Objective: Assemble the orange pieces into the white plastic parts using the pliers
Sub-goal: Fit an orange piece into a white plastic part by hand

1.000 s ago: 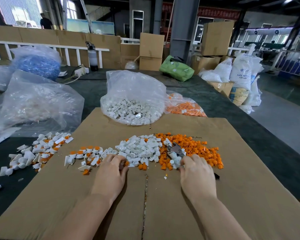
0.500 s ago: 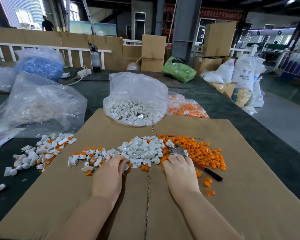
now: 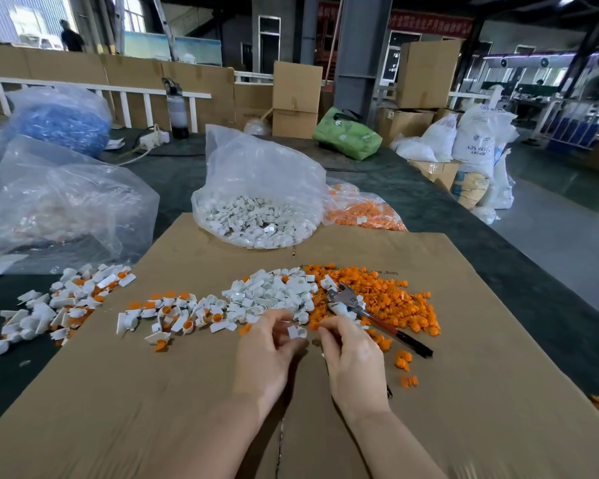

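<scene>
My left hand (image 3: 267,350) pinches a white plastic part (image 3: 297,331) just above the cardboard. My right hand (image 3: 355,357) is close beside it. Its thumb and forefinger are pinched on what seems to be a small orange piece, almost wholly hidden by the fingertips. The pliers (image 3: 348,300) lie untouched beyond my right hand, with the metal head on the parts and the red and black handles pointing right. A heap of loose white parts (image 3: 270,293) lies beyond my hands. A heap of orange pieces (image 3: 391,299) spreads to its right.
White parts with orange inserts lie in a row (image 3: 173,314) and in a pile (image 3: 66,299) at the left. A bag of white parts (image 3: 256,216) and a bag of orange pieces (image 3: 363,212) stand at the cardboard sheet's (image 3: 464,409) far edge. More plastic bags (image 3: 59,202) sit on the left.
Both hands have drawn back from the heaps toward me and come together. My left hand has lifted a white part. My right hand has left the orange heap with its fingers pinched.
</scene>
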